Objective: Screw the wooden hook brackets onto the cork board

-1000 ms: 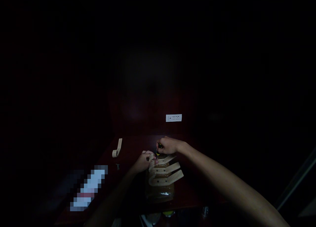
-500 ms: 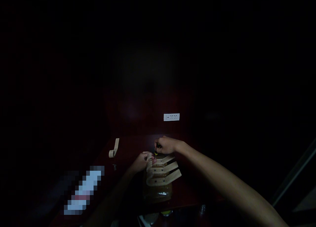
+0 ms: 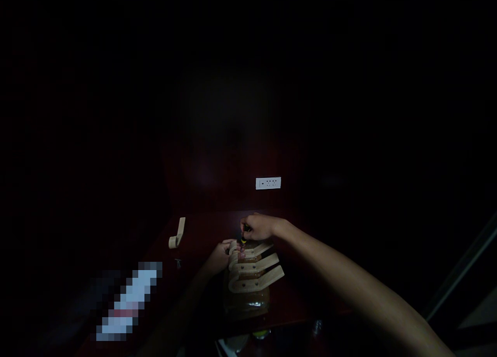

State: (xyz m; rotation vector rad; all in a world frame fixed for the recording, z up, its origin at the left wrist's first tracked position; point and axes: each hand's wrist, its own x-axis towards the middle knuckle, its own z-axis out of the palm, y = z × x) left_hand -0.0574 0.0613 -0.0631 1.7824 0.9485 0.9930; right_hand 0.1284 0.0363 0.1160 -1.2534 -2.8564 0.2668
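My right hand (image 3: 261, 226) is closed round a black and yellow screwdriver (image 3: 244, 240), which points down at the far hook. My left hand (image 3: 219, 257) pinches the curved end of that far wooden hook (image 3: 258, 252), its fingertips close to the screwdriver's tip. Two more pale wooden hooks, a middle one (image 3: 268, 263) and a near one (image 3: 271, 279), lie in a row towards me, each with two dark screw heads. All three rest across a brownish block with a shiny wrapping (image 3: 248, 306). The screw under the tip is too small and dark to make out.
A loose wooden hook (image 3: 181, 229) lies on the dark red table (image 3: 209, 222) to the left, with small metal pieces (image 3: 178, 263) nearer me. A blurred-out pale strip (image 3: 130, 300) is at lower left. A white socket plate (image 3: 268, 183) is on the wall.
The whole view has shifted slightly. Both hands stay at the far hook, and the screwdriver remains in my right hand with its fingers slightly changed.
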